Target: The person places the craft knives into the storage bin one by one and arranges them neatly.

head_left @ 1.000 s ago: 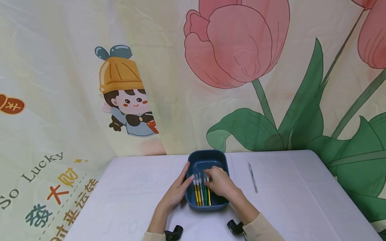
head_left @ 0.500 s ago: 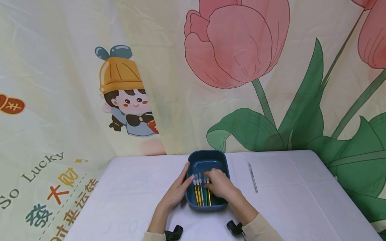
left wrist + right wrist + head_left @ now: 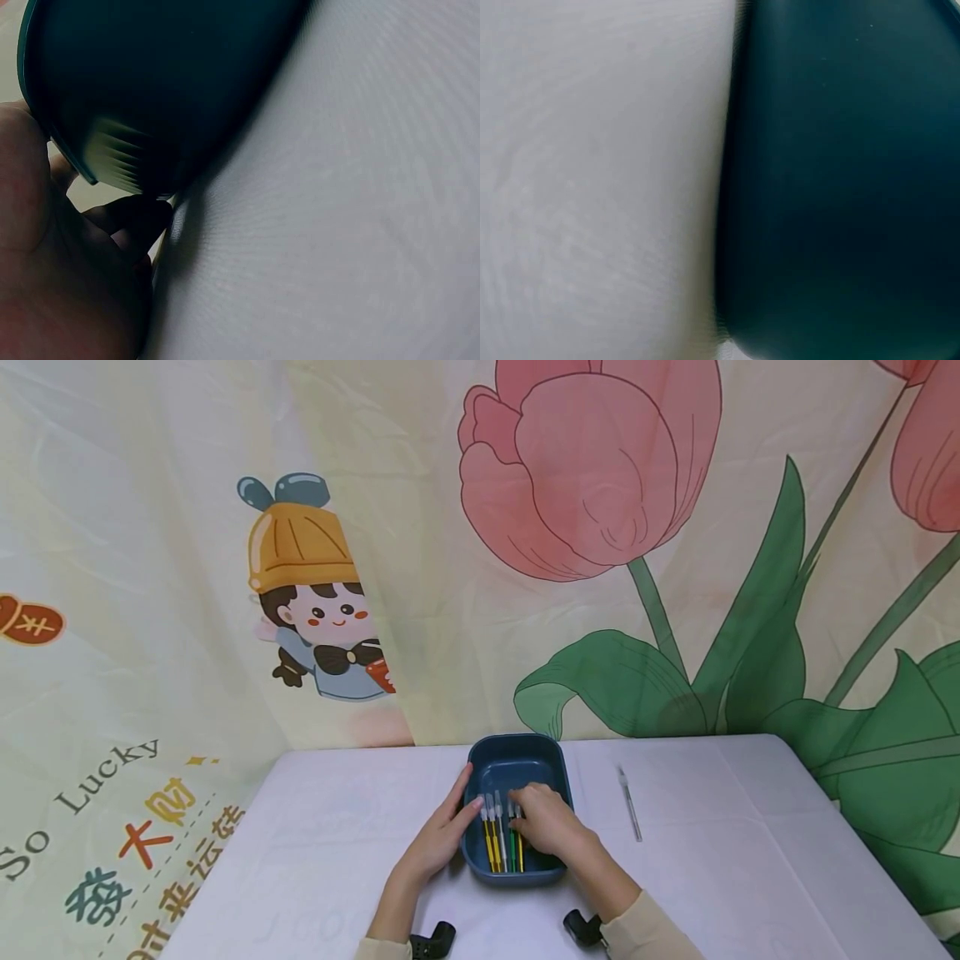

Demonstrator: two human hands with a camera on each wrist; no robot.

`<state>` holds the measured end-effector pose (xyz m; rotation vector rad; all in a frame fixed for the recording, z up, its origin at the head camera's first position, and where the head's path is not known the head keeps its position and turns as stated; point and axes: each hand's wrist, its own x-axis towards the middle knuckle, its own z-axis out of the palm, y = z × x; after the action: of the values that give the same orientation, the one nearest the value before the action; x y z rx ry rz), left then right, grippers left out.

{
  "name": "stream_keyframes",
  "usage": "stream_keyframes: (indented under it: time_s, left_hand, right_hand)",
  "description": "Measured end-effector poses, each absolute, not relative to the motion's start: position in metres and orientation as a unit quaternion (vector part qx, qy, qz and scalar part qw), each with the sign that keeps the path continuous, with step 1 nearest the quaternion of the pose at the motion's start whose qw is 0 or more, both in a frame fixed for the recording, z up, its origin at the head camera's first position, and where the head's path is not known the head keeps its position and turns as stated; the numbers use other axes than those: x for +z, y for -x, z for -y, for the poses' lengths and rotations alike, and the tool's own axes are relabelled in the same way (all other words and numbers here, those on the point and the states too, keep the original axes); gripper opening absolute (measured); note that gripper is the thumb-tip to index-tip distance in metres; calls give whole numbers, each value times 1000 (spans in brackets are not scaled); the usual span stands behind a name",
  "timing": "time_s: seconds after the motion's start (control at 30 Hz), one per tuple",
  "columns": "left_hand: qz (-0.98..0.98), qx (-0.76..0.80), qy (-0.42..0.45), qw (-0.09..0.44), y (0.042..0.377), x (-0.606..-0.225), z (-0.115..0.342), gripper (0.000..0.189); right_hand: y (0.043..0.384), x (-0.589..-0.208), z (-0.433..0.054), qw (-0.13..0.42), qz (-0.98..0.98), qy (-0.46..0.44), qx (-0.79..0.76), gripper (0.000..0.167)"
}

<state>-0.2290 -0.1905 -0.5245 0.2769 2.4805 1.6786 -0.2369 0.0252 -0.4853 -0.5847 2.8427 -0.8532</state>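
In the head view a dark blue plastic box (image 3: 551, 868) stands on the table, with several slim pens (image 3: 492, 839) with clear caps lying side by side in its near half. Yellow, silver and green barrels show. My left hand (image 3: 435, 839) grips the box's left side, thumb over the rim and fingers along the outer wall; the left wrist view shows that hand (image 3: 67, 247) against the box wall (image 3: 165, 60). My right hand (image 3: 551, 821) reaches in over the right rim, thumb and forefinger curled at the caps of the right-hand pens. The right wrist view shows only the outer box wall (image 3: 840, 172) and cloth.
A single silver pen (image 3: 630, 803) lies on the white tablecloth (image 3: 720, 860) to the right of the box. A printed curtain (image 3: 420, 610) hangs right behind the table's far edge.
My right hand has lowered slightly over the pens, its fingers still at their caps. My left hand, the box and the lone pen have stayed in place.
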Motion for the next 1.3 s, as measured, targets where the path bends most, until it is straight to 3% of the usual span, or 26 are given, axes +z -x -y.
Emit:
stream_keyframes:
  time_s: [0.57, 0.97, 1.3]
  left_hand:
    - [-824, 555, -92, 66, 229, -525, 190, 65]
    - [-823, 556, -94, 66, 230, -527, 191, 63]
    - [-821, 559, -94, 70, 229, -525, 190, 63]
  right_hand:
    - [237, -486, -27, 51, -933, 199, -294, 40]
    - [236, -483, -29, 42, -924, 198, -324, 49]
    - [236, -476, -32, -7, -917, 218, -333, 49]
